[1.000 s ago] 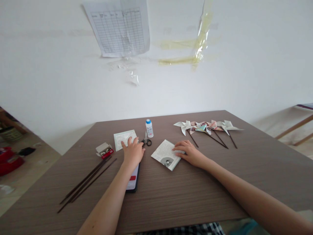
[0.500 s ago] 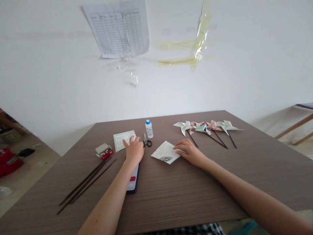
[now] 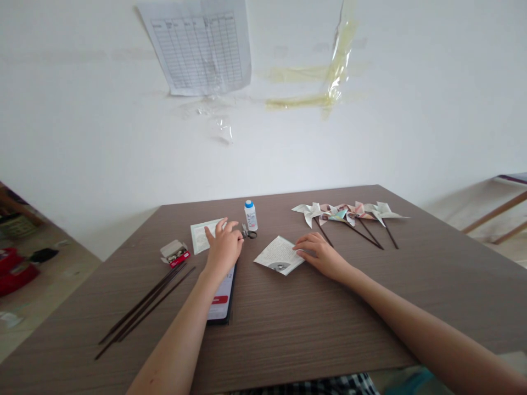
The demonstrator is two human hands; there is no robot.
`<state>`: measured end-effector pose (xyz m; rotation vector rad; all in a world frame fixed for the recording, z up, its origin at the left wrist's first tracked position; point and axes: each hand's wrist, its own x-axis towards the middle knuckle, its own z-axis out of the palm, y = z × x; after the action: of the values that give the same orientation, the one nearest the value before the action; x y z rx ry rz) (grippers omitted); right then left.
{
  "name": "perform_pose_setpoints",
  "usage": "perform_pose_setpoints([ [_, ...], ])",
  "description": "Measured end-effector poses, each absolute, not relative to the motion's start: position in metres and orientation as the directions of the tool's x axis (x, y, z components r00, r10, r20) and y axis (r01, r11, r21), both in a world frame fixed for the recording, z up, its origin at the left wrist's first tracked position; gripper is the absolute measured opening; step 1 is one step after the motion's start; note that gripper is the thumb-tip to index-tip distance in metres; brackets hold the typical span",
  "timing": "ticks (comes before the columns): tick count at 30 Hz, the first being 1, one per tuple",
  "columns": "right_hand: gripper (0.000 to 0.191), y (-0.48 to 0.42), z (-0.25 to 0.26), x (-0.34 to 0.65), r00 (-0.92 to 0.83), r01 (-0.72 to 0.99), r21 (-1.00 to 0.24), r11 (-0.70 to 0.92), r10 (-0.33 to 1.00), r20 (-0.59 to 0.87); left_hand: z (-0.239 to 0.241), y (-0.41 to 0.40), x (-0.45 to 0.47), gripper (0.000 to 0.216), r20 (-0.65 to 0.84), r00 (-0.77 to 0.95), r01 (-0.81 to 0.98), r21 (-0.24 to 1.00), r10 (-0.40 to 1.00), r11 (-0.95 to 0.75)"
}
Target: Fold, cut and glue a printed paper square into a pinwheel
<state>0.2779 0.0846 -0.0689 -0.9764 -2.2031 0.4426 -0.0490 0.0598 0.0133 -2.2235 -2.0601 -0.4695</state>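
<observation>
Already a row of finished paper pinwheels (image 3: 349, 213) lies at the table's (image 3: 370, 307) far right, while bare sticks (image 3: 144, 303) wait at the left, so by my guess the making is partway through. The left hand (image 3: 224, 247) reaches to the small scissors (image 3: 248, 232), fingers loosely spread, tips touching the handles, nothing gripped. The right hand (image 3: 319, 253) lies flat, fingers together, pressing the edge of a printed paper square (image 3: 278, 254) mid-table.
</observation>
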Motion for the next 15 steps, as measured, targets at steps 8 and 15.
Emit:
perform_pose_setpoints([
  [8, 0.025, 0.085, -0.069, 0.278, -0.478, 0.517, -0.547, 0.658, 0.752, 0.453, 0.023, 0.053, -0.063, 0.022, 0.324, 0.056, 0.956, 0.255, 0.944, -0.144],
  [15, 0.023, 0.085, -0.068, 0.279, -0.477, 0.510, -0.546, 0.664, 0.747, 0.463, 0.015, 0.046, -0.049, 0.018, 0.313, 0.170, 0.922, 0.284, 0.934, -0.263],
])
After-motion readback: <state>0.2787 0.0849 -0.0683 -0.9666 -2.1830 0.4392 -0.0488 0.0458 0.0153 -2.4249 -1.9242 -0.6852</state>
